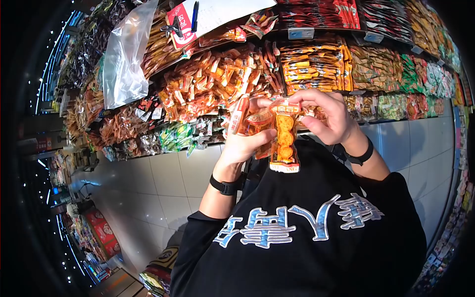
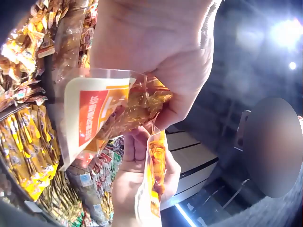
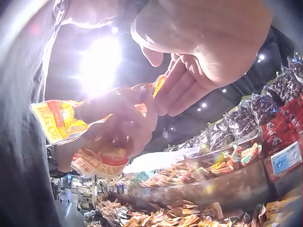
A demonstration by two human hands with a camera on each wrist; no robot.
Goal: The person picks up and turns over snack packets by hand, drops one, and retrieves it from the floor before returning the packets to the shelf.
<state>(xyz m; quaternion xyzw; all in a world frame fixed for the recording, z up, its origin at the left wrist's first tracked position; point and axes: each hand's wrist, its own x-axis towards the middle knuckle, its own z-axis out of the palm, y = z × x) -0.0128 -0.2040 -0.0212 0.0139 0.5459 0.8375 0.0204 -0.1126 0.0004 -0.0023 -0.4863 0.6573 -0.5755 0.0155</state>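
Pale smooth floor tiles (image 1: 168, 171) lie either side of your torso, below the edge of the shelves crammed with crinkled, glossy packets (image 1: 208, 81). Your head view alone shows the pen (image 1: 194, 16); your right wrist view adds an aisle with a shopping cart (image 3: 86, 197). Your left hand (image 1: 246, 146) curls round several clear-wrapped snacks, gripping the front packet (image 1: 285, 133), oblong with bumpy orange rounds. Your right hand (image 1: 327, 118), fingers partly bent, touches its upper end; you cannot tell whether it pinches.
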